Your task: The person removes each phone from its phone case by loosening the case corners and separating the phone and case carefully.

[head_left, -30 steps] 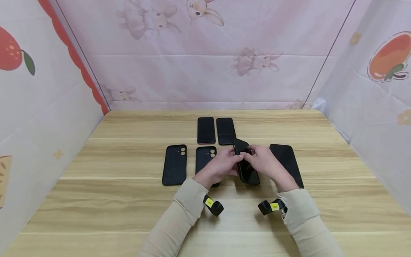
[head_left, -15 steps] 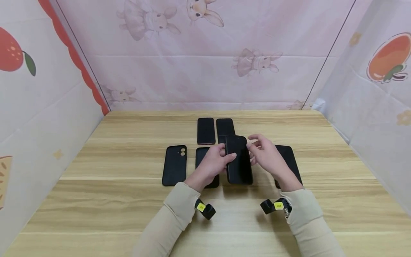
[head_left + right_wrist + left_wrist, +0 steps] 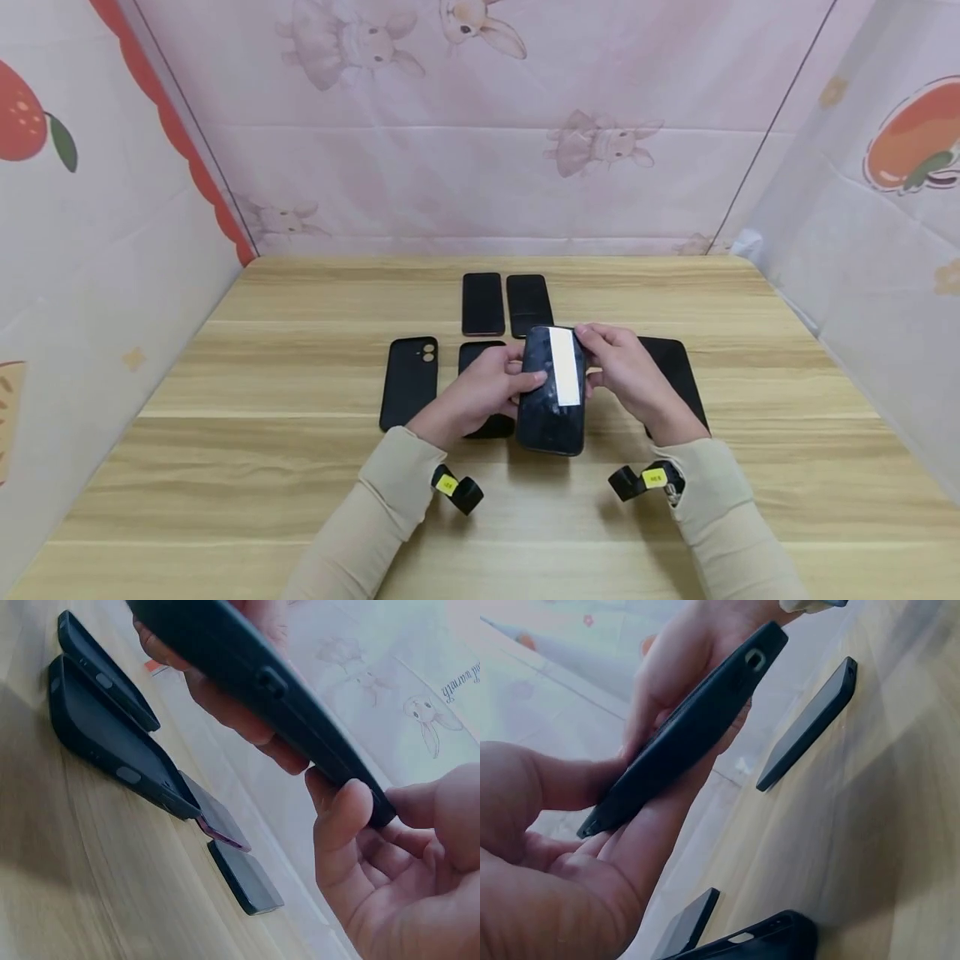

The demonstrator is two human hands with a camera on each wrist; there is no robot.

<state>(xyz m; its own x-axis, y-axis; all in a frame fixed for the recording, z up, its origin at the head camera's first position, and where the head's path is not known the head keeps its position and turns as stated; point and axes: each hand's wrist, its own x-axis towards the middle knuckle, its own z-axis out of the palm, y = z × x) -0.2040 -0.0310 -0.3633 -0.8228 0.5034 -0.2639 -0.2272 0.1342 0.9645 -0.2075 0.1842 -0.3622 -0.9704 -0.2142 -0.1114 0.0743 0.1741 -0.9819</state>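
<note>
Above the table, both hands hold a phone in a black case (image 3: 551,427), its dark screen turned up and a bright white reflection across it. My left hand (image 3: 487,382) grips its left edge, thumb over the screen and fingers underneath. At the upper right corner, my right hand (image 3: 624,364) pinches the edge between thumb and fingers. The left wrist view shows the held phone's case (image 3: 697,724) end-on, with a port cutout. A side opening in the same case (image 3: 271,682) appears in the right wrist view. Part of an empty black case (image 3: 493,427) is hidden under my left hand.
Another empty black case (image 3: 408,385) with two camera holes lies at the left. Two dark phones, one (image 3: 483,305) beside the other (image 3: 529,302), lie farther back. A black phone (image 3: 678,375) rests at the right, partly behind my right forearm. Patterned cloth walls (image 3: 480,183) surround the wooden table.
The phone has turned from a sideways tilt to face up, its screen now catching the light. My right hand let its fingers off and now pinches the upper corner. My left forearm shifted left.
</note>
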